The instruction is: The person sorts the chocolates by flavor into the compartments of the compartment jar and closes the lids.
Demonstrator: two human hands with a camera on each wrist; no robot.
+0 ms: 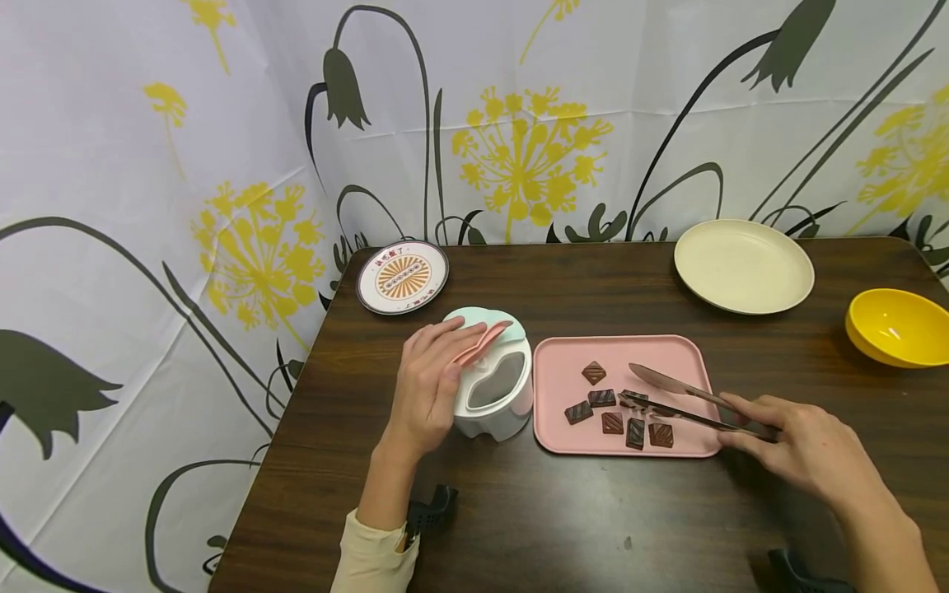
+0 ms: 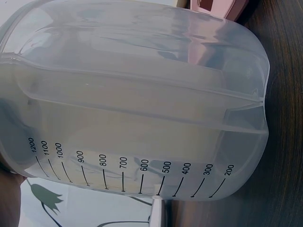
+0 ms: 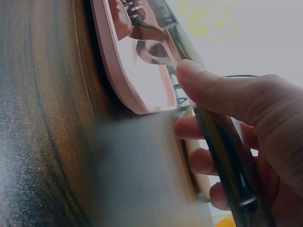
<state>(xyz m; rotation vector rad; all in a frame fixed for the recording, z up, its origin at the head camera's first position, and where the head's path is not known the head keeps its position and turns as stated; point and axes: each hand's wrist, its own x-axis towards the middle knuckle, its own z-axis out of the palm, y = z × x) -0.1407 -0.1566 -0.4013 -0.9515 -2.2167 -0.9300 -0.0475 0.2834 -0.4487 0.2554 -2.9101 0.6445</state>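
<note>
My left hand (image 1: 430, 383) pinches a raised pink lid flap (image 1: 480, 344) on top of a container with a white and mint-green lid. In the left wrist view the container's translucent body (image 2: 128, 127) shows dark markings from 200 to 1200. My right hand (image 1: 815, 453) grips metal tongs (image 1: 670, 382), their two arms spread. One tip overlaps a dark chocolate on the pink tray (image 1: 552, 354). Several more chocolates lie there, including a brown diamond-turned piece (image 1: 594, 373) and a dark piece (image 1: 635, 433). In the right wrist view, the thumb lies along the tongs' handle (image 3: 227, 156).
A patterned plate (image 1: 403, 277) sits at the table's back left, beyond the container. At the back right stand a cream plate (image 1: 745, 265) and a yellow bowl (image 1: 899, 328). A floral cloth (image 1: 519, 49) hangs behind the dark wooden table (image 1: 549, 511).
</note>
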